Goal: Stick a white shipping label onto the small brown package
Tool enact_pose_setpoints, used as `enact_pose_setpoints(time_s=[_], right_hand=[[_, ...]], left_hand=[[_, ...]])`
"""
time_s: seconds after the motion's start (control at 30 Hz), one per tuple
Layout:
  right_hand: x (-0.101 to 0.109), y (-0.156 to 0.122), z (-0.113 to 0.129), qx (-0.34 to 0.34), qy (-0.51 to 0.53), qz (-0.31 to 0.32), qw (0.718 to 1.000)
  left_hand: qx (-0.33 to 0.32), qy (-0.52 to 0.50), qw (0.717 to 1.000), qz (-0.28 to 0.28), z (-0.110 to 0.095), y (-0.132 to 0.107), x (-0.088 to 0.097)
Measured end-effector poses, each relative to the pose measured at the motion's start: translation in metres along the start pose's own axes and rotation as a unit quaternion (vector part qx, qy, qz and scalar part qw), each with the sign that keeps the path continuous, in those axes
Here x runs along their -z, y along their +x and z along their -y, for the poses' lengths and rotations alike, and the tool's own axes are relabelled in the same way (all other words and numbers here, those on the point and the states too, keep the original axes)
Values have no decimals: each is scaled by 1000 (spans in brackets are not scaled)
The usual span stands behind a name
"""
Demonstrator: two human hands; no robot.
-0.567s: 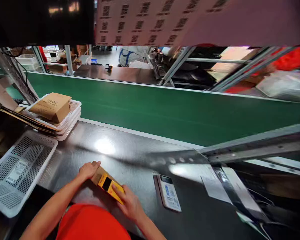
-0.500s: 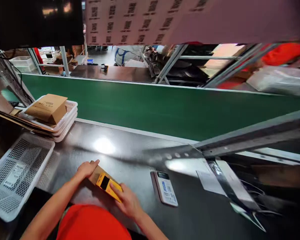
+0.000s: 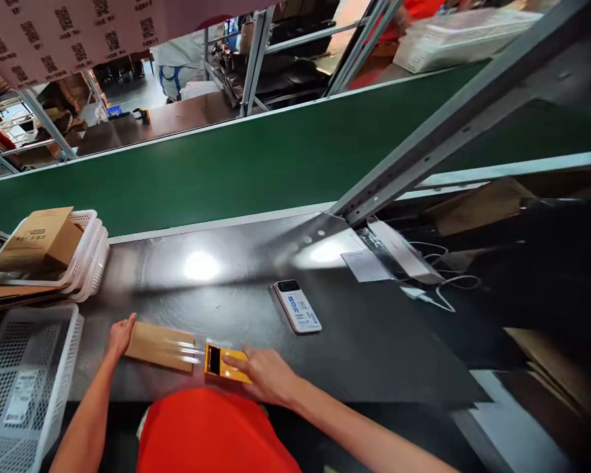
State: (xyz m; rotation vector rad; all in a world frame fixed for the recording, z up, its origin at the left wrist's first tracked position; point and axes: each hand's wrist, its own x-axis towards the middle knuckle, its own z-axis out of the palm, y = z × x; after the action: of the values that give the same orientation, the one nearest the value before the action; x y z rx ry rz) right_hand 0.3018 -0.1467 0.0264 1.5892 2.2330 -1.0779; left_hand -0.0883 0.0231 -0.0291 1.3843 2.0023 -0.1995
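Right hand (image 3: 270,374) is gripping a yellow tape dispenser (image 3: 220,372), its thumb lying along the top, while the left hand (image 3: 121,338) is holding the far left end of a narrow brown cardboard box (image 3: 157,343). Shining clear tape (image 3: 197,350) is spanning the short gap between the box's right end and the dispenser. The box is lying near the front of the dark metal surface (image 3: 236,305), just ahead of the person's red garment (image 3: 214,433). Drawing tape out along the box appears to be the step in hand; the next move seems to be calling for a steady left hand, a taut strip and the dispenser kept in line with the box. To the right, a phone (image 3: 298,307) is resting apart from both hands. At left, a white mesh basket (image 3: 73,335) is sitting just beside the surface.
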Motion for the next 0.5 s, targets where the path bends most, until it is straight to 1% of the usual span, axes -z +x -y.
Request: enact_pose_setpoints(time_s=[0.07,0.13,0.23,0.37,0.43,0.47,0.5], right_hand=[[-5,-6,-7,15,-4,13,1000],[-7,-1,-7,22,-2,12,1000],[-7,13,-5,24,6,2,1000],[-12,24,0,6,9,17,1000],[-15,28,4,0,13,14,1000],[-17,30,7,-3,15,12,1000],[-18,31,9,-6,17,11,1000]], left_hand=[[-2,-7,1000,6,16,2,5],[-9,-15,1000,9,23,2,5],[-12,-17,1000,6,26,4,2],[0,0,1000,-7,22,10,2],[0,21,999,-30,20,10,1],[2,33,998,-56,19,9,-2],[-5,47,994,-95,18,8,-6]])
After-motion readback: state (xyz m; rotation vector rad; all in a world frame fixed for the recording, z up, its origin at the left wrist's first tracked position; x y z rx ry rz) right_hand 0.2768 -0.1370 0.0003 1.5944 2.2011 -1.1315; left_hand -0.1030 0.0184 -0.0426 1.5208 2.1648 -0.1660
